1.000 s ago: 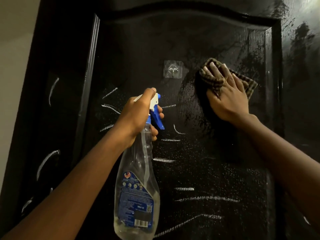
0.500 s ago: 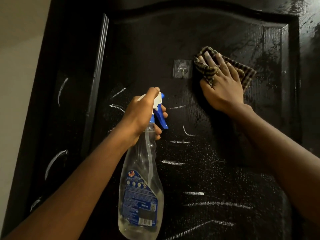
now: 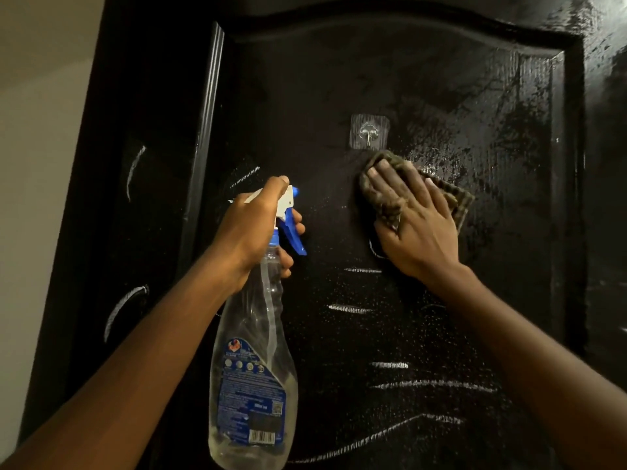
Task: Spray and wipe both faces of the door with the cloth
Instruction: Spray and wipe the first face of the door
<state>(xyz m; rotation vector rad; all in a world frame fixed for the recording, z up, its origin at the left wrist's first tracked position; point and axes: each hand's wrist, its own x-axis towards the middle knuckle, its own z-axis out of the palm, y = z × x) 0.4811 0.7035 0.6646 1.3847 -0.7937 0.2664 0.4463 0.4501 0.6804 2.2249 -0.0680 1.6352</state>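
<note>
One door [image 3: 441, 96], one spray bottle [image 3: 254, 368], one cloth [image 3: 458, 202], one hook [image 3: 369, 132], two hands [image 3: 252, 228] [image 3: 419, 232].

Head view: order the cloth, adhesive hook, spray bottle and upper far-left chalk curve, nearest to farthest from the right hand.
1. cloth, pressed under the right hand.
2. adhesive hook, just above the fingers.
3. spray bottle, leftward, in the left hand.
4. upper chalk curve, far left.

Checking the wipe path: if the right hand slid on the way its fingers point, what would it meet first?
Probably the clear adhesive hook stuck on the door, just above the cloth under the right hand.
</note>
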